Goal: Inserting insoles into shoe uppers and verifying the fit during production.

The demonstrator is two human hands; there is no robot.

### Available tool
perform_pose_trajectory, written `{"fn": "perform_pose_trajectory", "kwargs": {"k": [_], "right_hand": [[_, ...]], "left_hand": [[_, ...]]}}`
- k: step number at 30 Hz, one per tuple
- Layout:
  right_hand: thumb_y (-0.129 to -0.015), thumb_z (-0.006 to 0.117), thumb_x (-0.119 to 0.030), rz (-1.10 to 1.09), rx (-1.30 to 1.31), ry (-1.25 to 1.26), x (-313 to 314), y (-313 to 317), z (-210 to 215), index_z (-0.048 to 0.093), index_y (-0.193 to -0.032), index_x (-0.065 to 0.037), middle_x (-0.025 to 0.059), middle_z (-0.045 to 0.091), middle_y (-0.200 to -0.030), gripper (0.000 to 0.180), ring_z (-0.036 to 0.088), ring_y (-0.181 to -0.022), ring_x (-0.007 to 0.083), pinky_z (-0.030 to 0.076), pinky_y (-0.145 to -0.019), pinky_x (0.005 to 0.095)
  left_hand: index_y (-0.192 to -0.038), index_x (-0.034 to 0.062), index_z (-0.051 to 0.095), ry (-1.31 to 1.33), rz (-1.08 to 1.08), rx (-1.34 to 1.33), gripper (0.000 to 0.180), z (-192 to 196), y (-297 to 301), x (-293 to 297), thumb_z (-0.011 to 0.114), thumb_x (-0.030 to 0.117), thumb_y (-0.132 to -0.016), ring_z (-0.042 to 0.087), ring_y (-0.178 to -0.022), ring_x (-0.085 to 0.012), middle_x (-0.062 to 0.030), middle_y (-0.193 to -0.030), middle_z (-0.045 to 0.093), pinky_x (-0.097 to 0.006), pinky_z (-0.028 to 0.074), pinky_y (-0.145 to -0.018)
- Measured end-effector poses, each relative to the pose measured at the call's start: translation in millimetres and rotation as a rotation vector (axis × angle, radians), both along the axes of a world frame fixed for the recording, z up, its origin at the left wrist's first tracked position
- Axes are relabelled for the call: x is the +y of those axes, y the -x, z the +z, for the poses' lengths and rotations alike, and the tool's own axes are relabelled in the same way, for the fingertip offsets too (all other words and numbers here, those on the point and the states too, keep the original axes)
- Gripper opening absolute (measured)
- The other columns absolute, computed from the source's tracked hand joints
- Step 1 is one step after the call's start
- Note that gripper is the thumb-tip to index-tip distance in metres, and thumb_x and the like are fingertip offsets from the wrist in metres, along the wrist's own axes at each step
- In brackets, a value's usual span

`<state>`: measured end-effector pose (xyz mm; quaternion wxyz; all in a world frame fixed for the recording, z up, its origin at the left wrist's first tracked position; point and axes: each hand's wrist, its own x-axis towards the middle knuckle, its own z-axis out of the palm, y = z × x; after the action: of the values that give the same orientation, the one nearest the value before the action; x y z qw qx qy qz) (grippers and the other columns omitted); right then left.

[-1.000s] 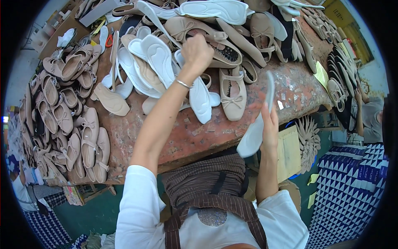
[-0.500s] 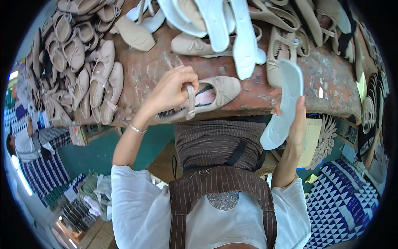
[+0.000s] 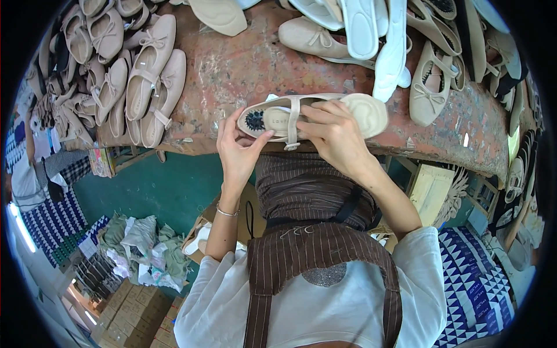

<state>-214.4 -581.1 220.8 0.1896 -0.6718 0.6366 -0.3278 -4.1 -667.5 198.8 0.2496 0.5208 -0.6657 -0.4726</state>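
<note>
A beige strapped shoe (image 3: 294, 110) lies crosswise at the table's near edge, heel to the left. My left hand (image 3: 237, 149) holds the heel, thumb on the near rim and fingers at the back. A beige insole (image 3: 371, 117) runs under the strap, its narrow end inside the heel part and its broad, square front lying over the shoe's toe. My right hand (image 3: 339, 134) grips the insole's middle with bent fingers, just right of the strap; these fingers hide that part of the insole and the shoe's opening. Dark gathered edging shows inside the heel.
Many beige shoes (image 3: 152, 75) are heaped at the left of the worn red-brown table (image 3: 232, 69). White insoles (image 3: 390, 58) and a shoe with a bow (image 3: 307, 36) lie at the back. More shoes (image 3: 430, 93) crowd the right. Cartons (image 3: 130, 307) stand below at the left.
The insole has moved from the right into the shoe, under the strap, and now shows its beige face. My left hand has shifted from the strap to the heel; my right has come in over the shoe.
</note>
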Motion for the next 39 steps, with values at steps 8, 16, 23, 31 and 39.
{"fn": "perform_pose_trajectory", "kwargs": {"k": [8,16,23,31,39], "right_hand": [[-0.071,0.073,0.003,0.019,-0.251,-0.053,-26,-23,-18,0.076,-0.089,-0.001,0.0138,0.073,-0.099,0.018,0.067,-0.095,0.0296,0.053,-0.084,0.0381],[-0.072,0.073,0.001,-0.015,-0.201,-0.086,-33,-36,-26,0.077,-0.091,-0.002,0.0143,0.073,-0.100,0.020,0.066,-0.098,0.0317,0.055,-0.083,0.0376],[-0.073,0.068,-0.001,0.114,0.114,-0.102,-23,-41,-29,0.072,-0.111,-0.005,0.0125,0.061,-0.133,0.039,0.055,-0.121,0.0315,0.049,-0.099,0.0407],[-0.080,0.061,-0.015,0.210,0.336,-0.092,-15,-44,-18,0.070,-0.116,-0.007,0.0110,0.063,-0.130,0.038,0.056,-0.125,0.0250,0.039,-0.110,0.0382],[-0.070,0.064,-0.002,0.018,0.525,-0.182,4,-29,-2,0.076,-0.100,-0.011,0.0079,0.070,-0.117,0.033,0.063,-0.118,0.0225,0.025,-0.119,0.0529]], "left_hand": [[-0.128,-0.0040,0.055,-0.094,-0.007,0.115,0.073,-17,-11,-5,0.091,0.011,-0.067,0.066,-0.093,-0.0166,-0.0086,-0.114,0.053,-0.027,0.061,-0.071],[-0.112,-0.0066,0.061,-0.225,0.133,0.207,0.042,-28,-7,-13,0.083,0.009,-0.080,0.064,-0.069,-0.0079,-0.0090,-0.086,0.069,-0.022,0.056,-0.058],[-0.101,-0.0063,0.065,-0.283,0.211,0.232,0.021,-20,1,-21,0.074,0.007,-0.088,0.058,-0.056,-0.0037,-0.0055,-0.073,0.067,-0.020,0.048,-0.043],[-0.090,-0.0025,0.065,-0.168,0.170,0.050,0.014,-20,3,-29,0.068,0.011,-0.093,0.055,-0.045,-0.0062,-0.0036,-0.070,0.064,-0.022,0.043,-0.035],[-0.083,-0.0023,0.060,0.011,0.071,-0.076,0.018,-17,5,-26,0.062,0.010,-0.095,0.055,-0.043,-0.0095,-0.0064,-0.058,0.060,-0.027,0.041,-0.037]]}}
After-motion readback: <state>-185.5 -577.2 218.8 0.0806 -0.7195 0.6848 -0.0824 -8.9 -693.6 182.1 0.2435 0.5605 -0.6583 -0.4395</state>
